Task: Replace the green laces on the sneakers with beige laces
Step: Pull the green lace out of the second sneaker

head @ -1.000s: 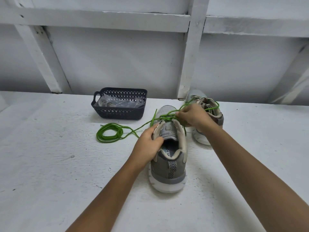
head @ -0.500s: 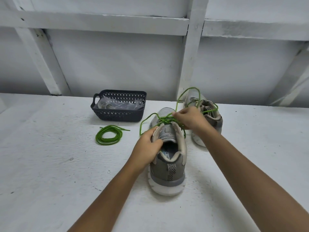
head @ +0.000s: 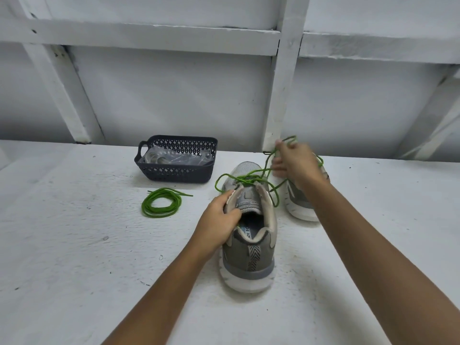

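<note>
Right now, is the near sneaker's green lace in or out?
Partly in: green lace crosses the near sneaker at front eyelets; right hand holds loose loops.

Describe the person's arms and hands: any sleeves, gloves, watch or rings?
Both arms are bare as far as they show: no sleeve on the left forearm or the right forearm. The left hand and the right hand wear no gloves; no watch, band or ring shows. The right hand is slightly blurred, so a thin ring there cannot be ruled out.

Basket [head: 179, 174] behind coiled lace [head: 145, 206], left of sneakers [head: 249, 245].
</note>
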